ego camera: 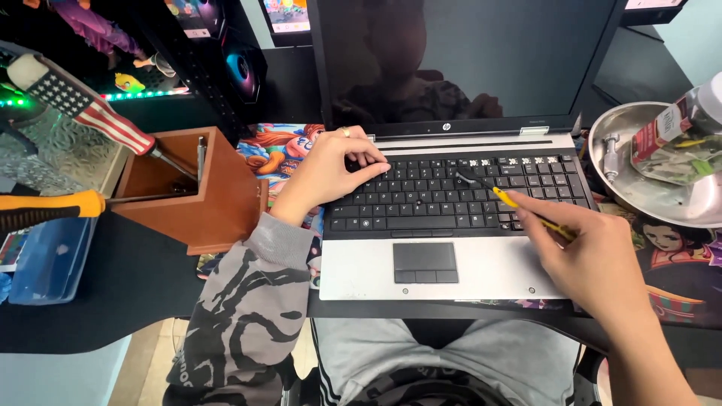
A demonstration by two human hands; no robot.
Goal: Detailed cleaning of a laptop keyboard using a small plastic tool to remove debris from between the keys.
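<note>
Head view: one laptop [466, 248]; left hand [327, 169] flat on keys; right hand [594, 259] gripping one screwdriver [519, 207].

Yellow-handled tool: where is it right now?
Head view, right side: the yellow-handled tool is in the right hand, tip on the laptop keyboard, right of the left hand.

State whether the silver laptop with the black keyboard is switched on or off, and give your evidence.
Apparently off or asleep: the silver laptop's open screen is dark, showing only reflections. No power light can be made out.
</note>
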